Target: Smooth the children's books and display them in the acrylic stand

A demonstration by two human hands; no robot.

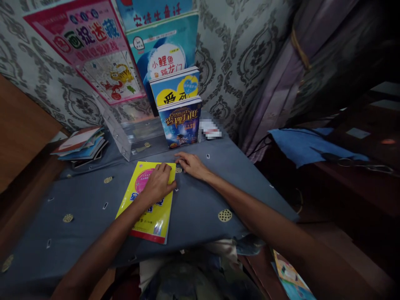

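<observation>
A yellow book [128,208] with a pink circle and a red lower edge lies flat on the cloth-covered table. My left hand [158,183] rests on its upper right part, fingers slightly bent over the cover and thumb apart at the right edge. Just right of the book, my right hand [193,166] is on the cloth with its fingers loosely bent and apart, holding nothing. Beyond it, a dark blue book [181,127] stands upright at the front of a clear stepped rack [120,143].
Behind stand a yellow and blue book [173,89], a teal book [143,52] and a pink book [90,54]. Stacked books [84,148] lie at the left. A blurred white item [211,130] is right of the rack. A curtain [278,79] hangs by the table's right side.
</observation>
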